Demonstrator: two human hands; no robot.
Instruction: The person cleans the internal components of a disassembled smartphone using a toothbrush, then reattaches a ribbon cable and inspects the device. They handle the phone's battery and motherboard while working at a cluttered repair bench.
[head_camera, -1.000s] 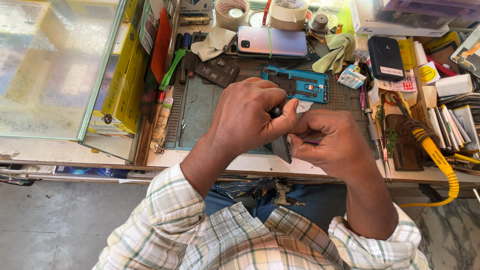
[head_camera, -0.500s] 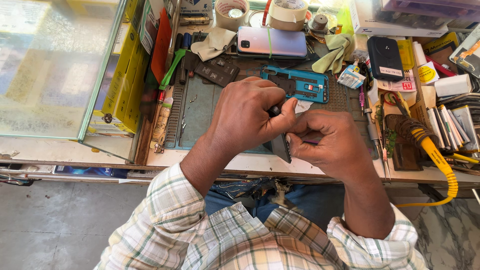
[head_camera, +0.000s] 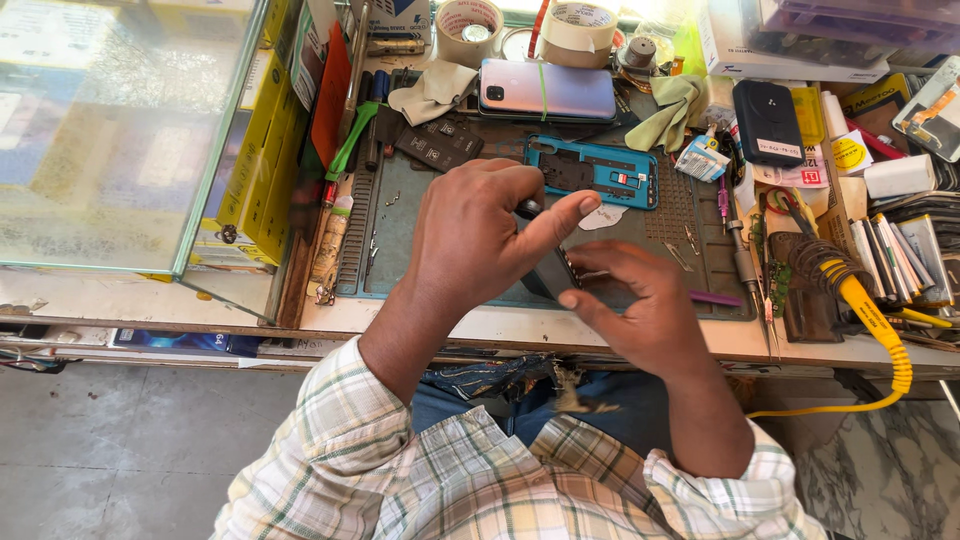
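A worn wooden workbench (head_camera: 150, 300) runs across the room, its pale edge chipped and scuffed. At ten o'clock a glass display case (head_camera: 120, 130) sits on it, catching bright daylight that washes its top almost white. Under the bench, at eight o'clock, the floor (head_camera: 120, 450) is grey stone slabs; at four o'clock it turns to veined marble (head_camera: 880, 470). The light falls strongest from twelve o'clock.

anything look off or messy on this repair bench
Crowded, but nothing spilled or visibly broken. The oddest thing is the phone at the back, with a green band around its body. The blue phone frame lies bare on the grey work mat, and small loose screws lie scattered on it.
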